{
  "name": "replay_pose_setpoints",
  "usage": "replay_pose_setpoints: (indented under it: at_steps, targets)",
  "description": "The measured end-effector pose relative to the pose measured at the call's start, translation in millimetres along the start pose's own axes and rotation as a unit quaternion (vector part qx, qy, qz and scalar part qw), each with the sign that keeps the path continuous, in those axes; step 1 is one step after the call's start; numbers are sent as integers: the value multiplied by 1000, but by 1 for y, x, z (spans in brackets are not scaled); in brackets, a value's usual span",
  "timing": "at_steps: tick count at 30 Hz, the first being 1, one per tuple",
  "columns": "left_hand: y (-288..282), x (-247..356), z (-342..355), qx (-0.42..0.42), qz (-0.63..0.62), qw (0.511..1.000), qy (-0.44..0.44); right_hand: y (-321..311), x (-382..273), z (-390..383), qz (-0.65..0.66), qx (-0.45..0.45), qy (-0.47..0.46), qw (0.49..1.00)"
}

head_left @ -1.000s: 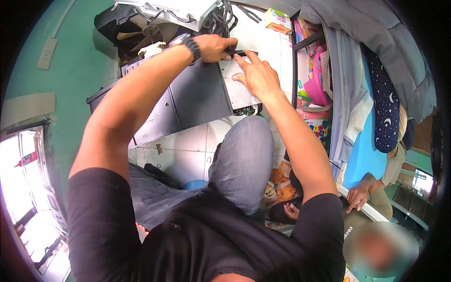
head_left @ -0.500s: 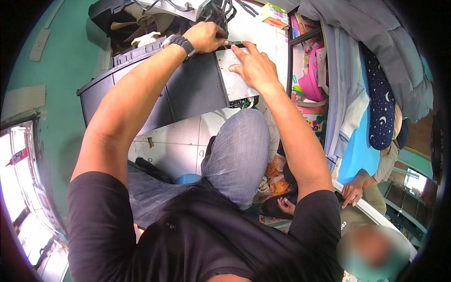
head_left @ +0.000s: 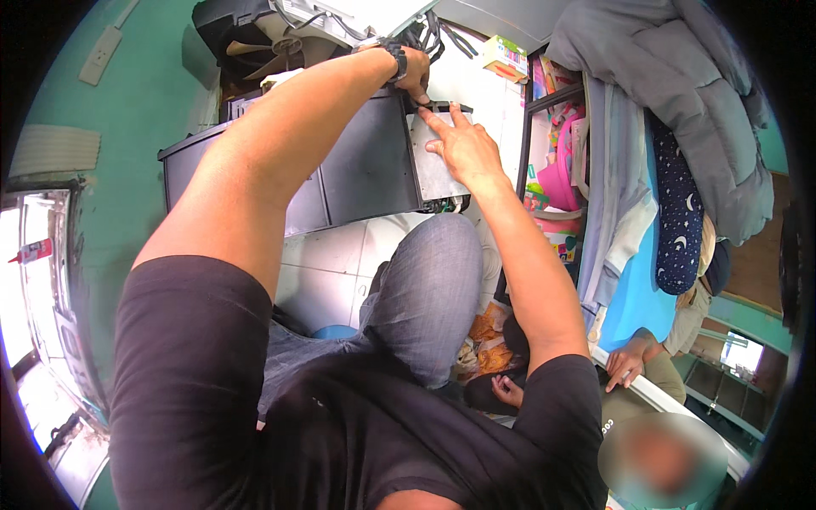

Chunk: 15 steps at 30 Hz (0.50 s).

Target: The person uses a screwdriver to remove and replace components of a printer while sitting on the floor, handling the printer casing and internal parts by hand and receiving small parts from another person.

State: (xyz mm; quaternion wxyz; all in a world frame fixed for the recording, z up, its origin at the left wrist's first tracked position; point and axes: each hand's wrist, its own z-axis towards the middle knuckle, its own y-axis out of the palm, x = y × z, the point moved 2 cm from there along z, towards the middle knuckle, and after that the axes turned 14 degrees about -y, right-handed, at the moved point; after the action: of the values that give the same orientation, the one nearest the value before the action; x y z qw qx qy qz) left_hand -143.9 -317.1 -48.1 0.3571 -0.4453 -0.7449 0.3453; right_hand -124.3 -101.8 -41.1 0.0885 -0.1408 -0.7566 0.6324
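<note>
A dark grey casing (head_left: 361, 157) lies in front of me, with a silver metal plate (head_left: 438, 178) at its right end and wires beneath that plate. My left hand (head_left: 414, 78) curls down at the plate's far edge, fingertips pinched on something I cannot make out, its wrist wearing a dark watch. My right hand (head_left: 466, 149) rests on the plate, fingers apart, index reaching toward the left hand's fingertips. Behind them are dark cables (head_left: 429, 34) and a fan (head_left: 289, 55).
My bent knee (head_left: 425, 297) is below the casing on tiled floor. A small yellow box (head_left: 501, 58) sits beyond. At right stand shelving with a pink tub (head_left: 557, 170) and hanging bedding (head_left: 654, 59). Another person's hand (head_left: 627, 365) rests on a pale rail, lower right.
My left arm has reached farther forward, the hand turning so its fingers point down at the plate's edge. My right hand stays on the plate. The view has shifted slightly.
</note>
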Motion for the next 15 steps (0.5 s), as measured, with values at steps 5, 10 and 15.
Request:
replay_pose_setpoints:
  at_steps: [5,10,15]
  targets:
    - [-5,-4,-2,-123,-94,988,2,3,4,2,-10,-15,-3,1000]
    - [-7,-3,1,-131,-59,989,-19,0,1,2,-7,1,-2,1000]
    - [-1,-9,11,-126,-121,985,-3,-6,-2,5,5,-10,-11,1000]
